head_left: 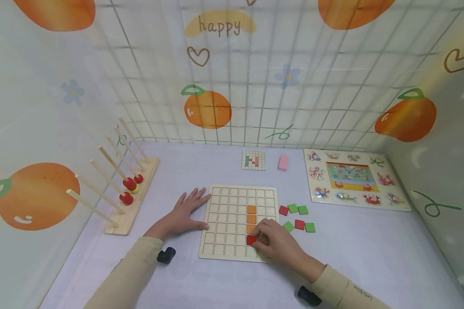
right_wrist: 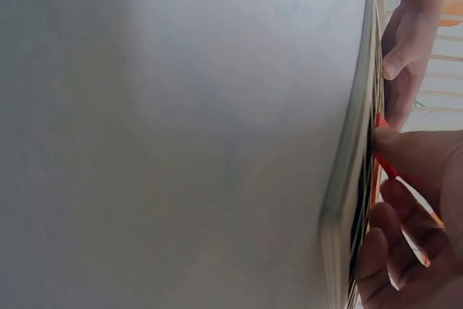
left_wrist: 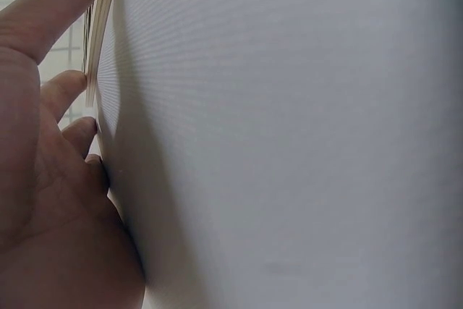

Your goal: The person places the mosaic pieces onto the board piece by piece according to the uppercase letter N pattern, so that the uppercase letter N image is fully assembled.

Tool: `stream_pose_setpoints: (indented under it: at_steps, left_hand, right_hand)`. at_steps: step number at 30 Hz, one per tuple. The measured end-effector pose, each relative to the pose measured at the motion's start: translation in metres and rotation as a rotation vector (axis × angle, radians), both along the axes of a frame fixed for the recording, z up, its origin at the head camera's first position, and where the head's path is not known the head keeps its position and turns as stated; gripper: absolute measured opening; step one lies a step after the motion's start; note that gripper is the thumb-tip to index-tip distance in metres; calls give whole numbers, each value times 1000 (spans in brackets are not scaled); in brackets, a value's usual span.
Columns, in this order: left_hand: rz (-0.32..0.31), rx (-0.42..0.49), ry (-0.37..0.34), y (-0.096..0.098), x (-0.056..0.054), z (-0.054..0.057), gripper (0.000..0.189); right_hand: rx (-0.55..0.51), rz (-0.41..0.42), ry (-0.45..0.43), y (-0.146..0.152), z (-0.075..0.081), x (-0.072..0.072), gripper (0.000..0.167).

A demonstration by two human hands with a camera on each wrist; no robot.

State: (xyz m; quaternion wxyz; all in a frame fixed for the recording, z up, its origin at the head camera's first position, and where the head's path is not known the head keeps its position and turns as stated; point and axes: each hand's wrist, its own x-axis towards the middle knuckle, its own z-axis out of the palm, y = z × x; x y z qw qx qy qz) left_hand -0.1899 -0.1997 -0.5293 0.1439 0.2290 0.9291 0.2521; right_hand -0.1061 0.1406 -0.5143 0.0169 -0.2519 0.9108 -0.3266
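A square wooden grid board [head_left: 224, 223] lies flat on the table between the hands. In one of its columns, several orange tiles [head_left: 251, 209] sit in a line. Just below them, the thumb and fingers of my right hand [head_left: 280, 244] pinch a red tile [head_left: 250, 240] over the grid. The right wrist view shows this red tile [right_wrist: 388, 168] tilted between thumb and finger. My left hand [head_left: 183, 216] rests with fingers spread, its thumb and fingertips at the board's left edge. Loose red tiles [head_left: 299, 224] and green tiles [head_left: 303, 210] lie right of the board.
Behind the board are a small pattern card [head_left: 253, 160] and a pink block [head_left: 283, 163]. A wooden peg stand [head_left: 139, 201] with upright rods and red beads stands on the left. A sea-animal picture puzzle [head_left: 355, 198] lies at the back right, near the wall.
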Motion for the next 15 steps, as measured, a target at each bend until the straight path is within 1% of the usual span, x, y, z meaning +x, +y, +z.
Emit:
stream_pose_setpoints:
  at_steps: [3, 7, 10, 15]
  left_hand:
    - [-1, -3, 3, 0, 0, 0, 106]
    - [3, 10, -11, 1, 1, 3, 105]
    - [6, 14, -21, 1, 2, 4, 105]
    - [5, 4, -17, 2, 2, 4, 105]
  right_hand:
    - [30, -11, -6, 0, -1, 0, 23]
    - [51, -12, -23, 0, 0, 0, 23]
    - [53, -2, -19, 1, 0, 0, 24]
    - [56, 10, -3, 2, -2, 0, 22]
